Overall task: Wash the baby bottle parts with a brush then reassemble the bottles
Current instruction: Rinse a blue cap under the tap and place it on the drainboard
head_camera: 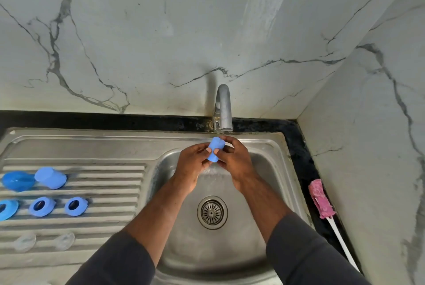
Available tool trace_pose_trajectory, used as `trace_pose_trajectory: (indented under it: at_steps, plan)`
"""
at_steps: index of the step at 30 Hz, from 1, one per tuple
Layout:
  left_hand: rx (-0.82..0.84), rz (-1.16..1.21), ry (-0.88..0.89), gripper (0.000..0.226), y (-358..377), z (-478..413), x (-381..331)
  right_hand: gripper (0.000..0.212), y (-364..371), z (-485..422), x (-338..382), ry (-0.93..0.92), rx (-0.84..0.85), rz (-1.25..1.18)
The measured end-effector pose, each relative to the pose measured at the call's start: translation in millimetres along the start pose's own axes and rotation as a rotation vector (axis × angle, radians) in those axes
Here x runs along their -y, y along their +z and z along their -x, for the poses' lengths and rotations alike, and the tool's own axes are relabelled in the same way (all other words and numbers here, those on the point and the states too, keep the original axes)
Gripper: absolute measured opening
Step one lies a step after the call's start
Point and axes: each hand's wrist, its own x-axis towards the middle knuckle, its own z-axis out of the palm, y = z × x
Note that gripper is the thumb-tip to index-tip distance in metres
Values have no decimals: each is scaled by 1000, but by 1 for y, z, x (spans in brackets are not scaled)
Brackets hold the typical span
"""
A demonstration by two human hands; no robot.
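Both hands hold one light blue bottle cap point(215, 148) under the running tap point(222, 110), above the steel sink basin point(271, 169). My left hand point(193, 165) pinches its left side and my right hand point(234, 158) grips its right side. On the ribbed drainboard point(110, 192) at the left lie another light blue cap point(51, 178), a darker blue cap point(18, 181), three blue screw rings point(76, 206) point(42, 206) point(7, 209) and two clear teats point(65, 240) point(24, 241).
A pink bottle brush with a white handle point(320, 202) lies on the black counter strip at the right of the sink. The drain strainer point(212, 212) sits in the basin's middle. Marble walls close in at the back and right.
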Motion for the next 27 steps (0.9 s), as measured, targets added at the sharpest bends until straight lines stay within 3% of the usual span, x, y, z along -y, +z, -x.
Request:
trace_pose_trajectory:
  at_steps: [3,6,11,15,22,27]
  plan:
    - [7,-44,-46,22,5,2,-5,23,-5,1,1,18,-39,-20]
    - [-25,-133,-111,19,15,1,-7,26,-8,0,1,73,-128,-33]
    - [29,-213,-64,25,6,11,-8,27,-6,9,-2,93,-10,13]
    - [155,-255,9,44,-8,26,-10,32,-11,13,-10,79,109,123]
    - [165,-184,6,30,-3,40,-12,47,-25,27,-13,-49,71,212]
    - [269,-287,-7,46,-14,59,-7,50,-34,46,-15,-136,112,393]
